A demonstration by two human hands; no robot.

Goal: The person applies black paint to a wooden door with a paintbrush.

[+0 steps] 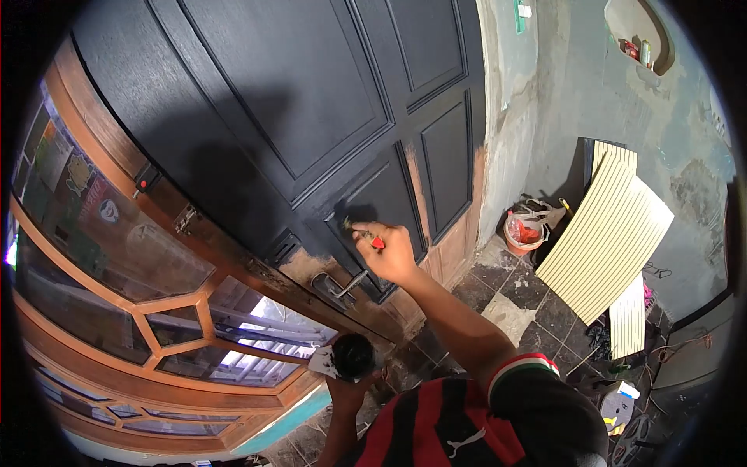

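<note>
My right hand (387, 251) is closed around a small paintbrush; its red handle end (378, 244) shows at my fingers, and the bristles are at or close to a lower panel of the door (311, 101). Black or dark grey paint covers most of this wooden door. Bare brown wood shows along its lower edge and around the metal lever handle (340, 288), just below my right hand. Low in the view, my left hand (346, 391) grips a container of black paint (352, 356) from beneath, its dark opening facing up. Some of my left fingers are hidden under it.
A brown wooden window frame (136, 300) with glass panes borders the door on the left. Ribbed cream panels (599, 233) lean at the right, beside a bucket (523, 233) with red contents. A cable spool (617, 409) lies on the dark tiled floor (525, 288).
</note>
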